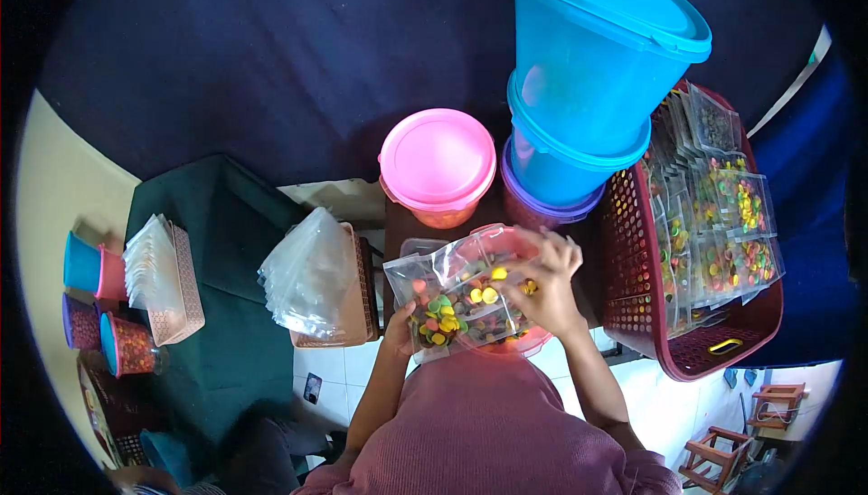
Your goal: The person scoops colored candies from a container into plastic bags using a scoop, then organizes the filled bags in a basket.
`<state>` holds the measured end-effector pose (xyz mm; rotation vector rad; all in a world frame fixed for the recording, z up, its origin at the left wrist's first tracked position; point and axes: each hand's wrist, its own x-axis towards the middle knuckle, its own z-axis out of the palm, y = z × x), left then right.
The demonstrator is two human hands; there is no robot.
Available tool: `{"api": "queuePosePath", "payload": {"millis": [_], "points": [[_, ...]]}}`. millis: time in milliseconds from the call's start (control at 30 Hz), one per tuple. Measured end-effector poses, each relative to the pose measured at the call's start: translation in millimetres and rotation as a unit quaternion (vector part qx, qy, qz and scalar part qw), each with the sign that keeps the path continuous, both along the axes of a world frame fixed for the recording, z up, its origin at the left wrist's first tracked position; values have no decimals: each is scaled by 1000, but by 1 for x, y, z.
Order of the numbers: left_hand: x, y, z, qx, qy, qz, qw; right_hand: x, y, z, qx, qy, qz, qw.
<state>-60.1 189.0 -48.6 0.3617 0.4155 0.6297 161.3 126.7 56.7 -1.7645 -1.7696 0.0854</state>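
My left hand (400, 329) grips the left edge of a clear plastic bag (418, 280), its thumb on the front. Small round pieces (441, 319) in yellow, green and orange-red lie at the bottom of the bag. My right hand (553, 280) is at the right, fingers bent and drawn toward the thumb beside a few yellow pieces; what it grips is not clear. Beneath both hands is an open pink tub (515, 240), partly hidden by the bag. More coloured pieces show around the bag's right side.
A pink lidded tub (438, 160) and stacked blue tubs (597, 70) stand behind. At right, a maroon basket (626, 255) holds several filled bags (746, 206). Empty bags (307, 273) lie in a basket at left. Farther left are more bags (152, 264) and small tubs (127, 341).
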Motion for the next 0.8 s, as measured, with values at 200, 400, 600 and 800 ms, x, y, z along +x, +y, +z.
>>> {"api": "queuePosePath", "payload": {"millis": [200,400,600,800], "points": [[-16,3,-15,33,-25,16,999,26,-1,-5,57,60,-199,977],[-19,5,-16,17,-65,25,997,31,-6,-9,-12,308,-140,941],[-15,10,-19,-5,-100,-19,995,9,-7,-5,-124,593,-21,796],[-18,18,-20,2,-109,-46,993,11,-13,8,-11,543,-111,832]]}}
